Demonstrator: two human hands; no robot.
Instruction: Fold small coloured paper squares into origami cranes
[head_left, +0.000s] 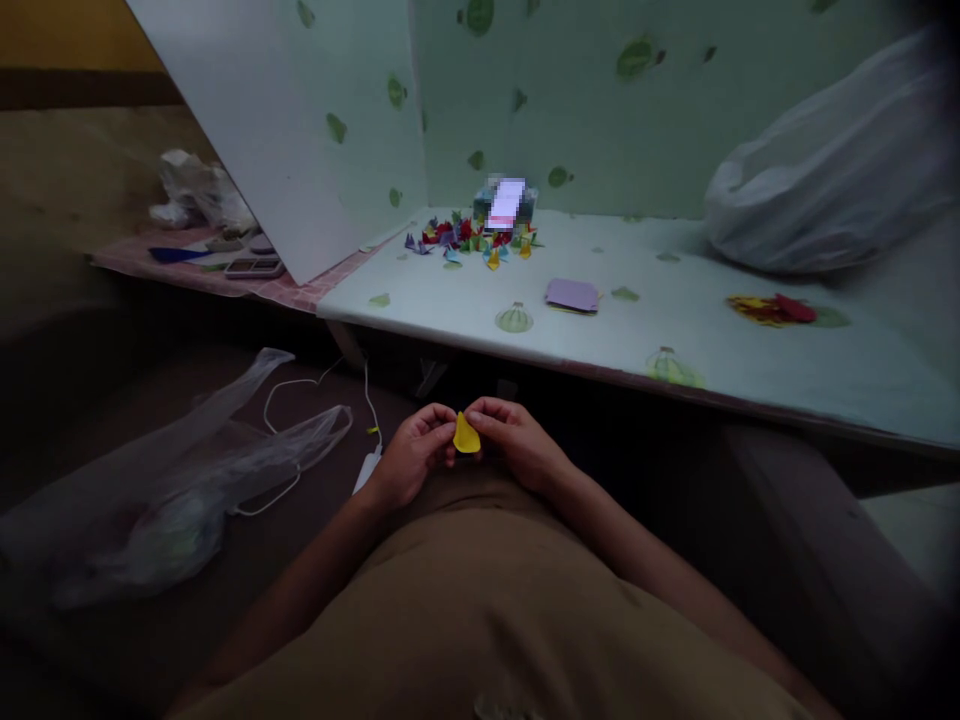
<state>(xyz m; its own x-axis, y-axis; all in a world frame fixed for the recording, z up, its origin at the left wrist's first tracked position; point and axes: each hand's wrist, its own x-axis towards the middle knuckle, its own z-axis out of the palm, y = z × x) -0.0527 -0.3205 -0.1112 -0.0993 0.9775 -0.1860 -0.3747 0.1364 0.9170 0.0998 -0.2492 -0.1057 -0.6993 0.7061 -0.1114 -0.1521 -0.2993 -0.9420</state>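
Observation:
Between my two hands, just above my lap, is a small piece of folded yellow paper (466, 436) with a pointed top. My left hand (418, 450) pinches its left side between thumb and fingers. On the other side my right hand (517, 437) grips it near the upper right edge, thumb on top. Folded paper cranes (493, 258) in several colours lie in a heap at the back of the desk. A stack of purple paper squares (572, 295) rests nearer the desk's front edge.
A phone with a blurred screen (506, 204) leans behind the cranes. Red and yellow paper pieces (772, 309) lie at the right, below a large white plastic bag (817, 180). Left of me are a clear plastic bag (180, 530) and a white cable (369, 390).

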